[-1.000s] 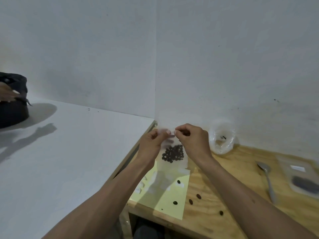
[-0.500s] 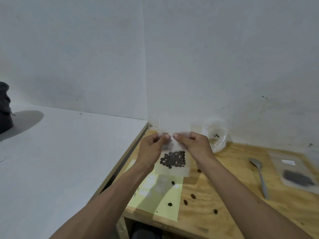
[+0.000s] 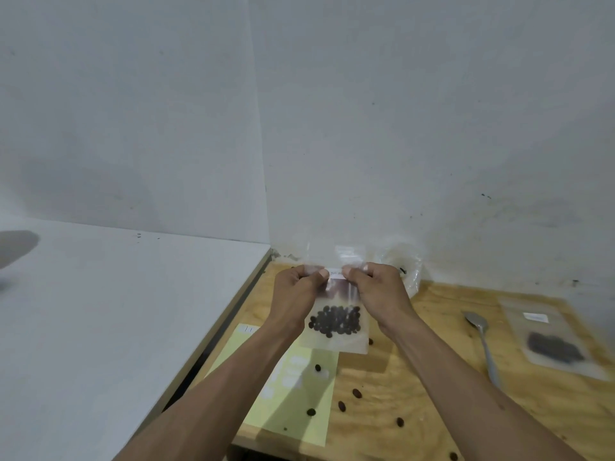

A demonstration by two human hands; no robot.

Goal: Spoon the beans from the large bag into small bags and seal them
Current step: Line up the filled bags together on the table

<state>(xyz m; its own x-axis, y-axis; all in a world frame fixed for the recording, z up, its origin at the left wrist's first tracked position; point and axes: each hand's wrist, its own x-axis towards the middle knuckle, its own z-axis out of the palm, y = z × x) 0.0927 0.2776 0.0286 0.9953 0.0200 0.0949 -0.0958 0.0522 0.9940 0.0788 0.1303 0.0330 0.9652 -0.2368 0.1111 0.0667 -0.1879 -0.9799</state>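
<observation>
Beans [image 3: 335, 321] are sitting low in the small bag [image 3: 339, 341] you are holding upright above the wooden table [image 3: 432, 394], likely so nothing spills. Your left hand [image 3: 299, 287] and right hand [image 3: 379, 291] are pinching its top strip, apparently pressing the seal. Spoon [image 3: 482, 341] is lying idle nearby.

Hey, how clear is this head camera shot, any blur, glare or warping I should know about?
Head view: the small bag pinched by the left hand and right hand is fairly sharp, its beans distinct; the filled bag at the right edge is smeared; wide-angle warping bends the white table edge; arm shadows fall on the yellow sheet; no strong glare.
</observation>
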